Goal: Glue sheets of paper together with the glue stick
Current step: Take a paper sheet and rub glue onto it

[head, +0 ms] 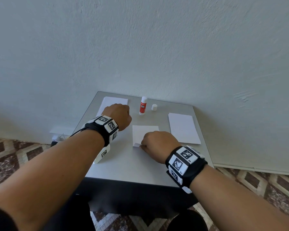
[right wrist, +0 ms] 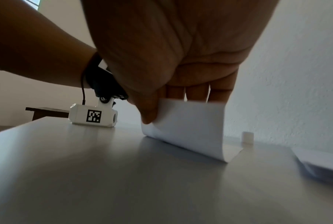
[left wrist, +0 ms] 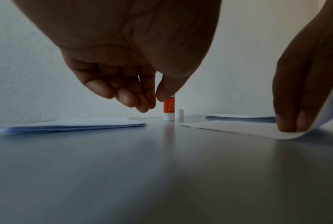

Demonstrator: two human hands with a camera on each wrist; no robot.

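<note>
Head view: a grey table (head: 117,167) is seen against a pale wall (head: 140,39), with the glue stick (head: 143,106) standing upright and uncapped near the table's far edge. Its white cap (head: 154,107) stands just to the right of the glue stick, apart from it. A stack of white paper (head: 114,101) lies left of the glue stick, and a second stack (head: 183,129) lies well to its right. A single sheet (head: 144,132) lies in front of the glue stick, nearer the person.

The near edge of that sheet is pinched by the right hand (head: 158,141) between thumb and fingers and is curled up off the table, as is shown in the right wrist view, where the sheet (right wrist: 190,128) bends upward under the thumb. In the left wrist view the fingertips (left wrist: 290,121) of the right hand are seen pressed onto the sheet (left wrist: 238,128).

The left hand (head: 118,116) is held above the table to the left of the glue stick, partly over the left stack. Its fingers (left wrist: 123,94) are loosely curled with the thumb close to them, and nothing is held.

A patterned tile floor (head: 15,154) is seen around the table.
</note>
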